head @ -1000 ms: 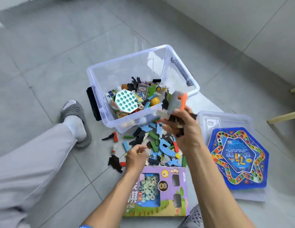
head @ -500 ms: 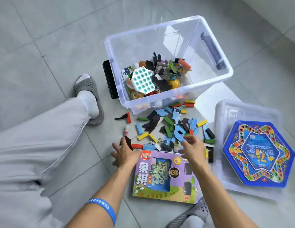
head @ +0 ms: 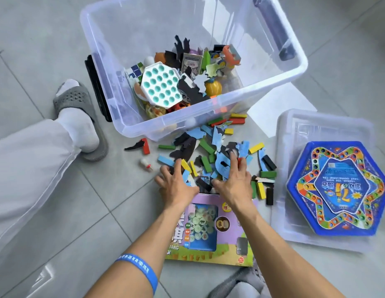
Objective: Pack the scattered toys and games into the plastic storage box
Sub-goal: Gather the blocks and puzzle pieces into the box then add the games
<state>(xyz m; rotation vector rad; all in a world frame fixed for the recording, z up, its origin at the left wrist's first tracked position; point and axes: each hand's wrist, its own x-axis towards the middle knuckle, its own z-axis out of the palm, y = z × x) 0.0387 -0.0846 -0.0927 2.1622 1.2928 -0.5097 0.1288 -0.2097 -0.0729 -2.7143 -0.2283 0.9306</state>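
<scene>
We see a clear, glossy plastic storage box [head: 241, 100] with dark plastic handles, and a matching see-through plastic lid [head: 294, 222] lying flat. Floor tiles [head: 47, 35] look smooth, grey, slightly shiny. Scattered blocks [head: 205, 145] look like painted wood, matt; the flat blue and black puzzle pieces [head: 219, 164] look like card or foam, we can't tell which. The purple game box [head: 228, 252] is printed cardboard with a clear window. The blue hexagon game [head: 337, 188] looks glossy. The pop toy [head: 161, 84] looks rubbery. Grey slipper [head: 79, 104] matt rubber, wristband [head: 137, 266] rubbery, trousers [head: 26, 168] pale cloth.
</scene>
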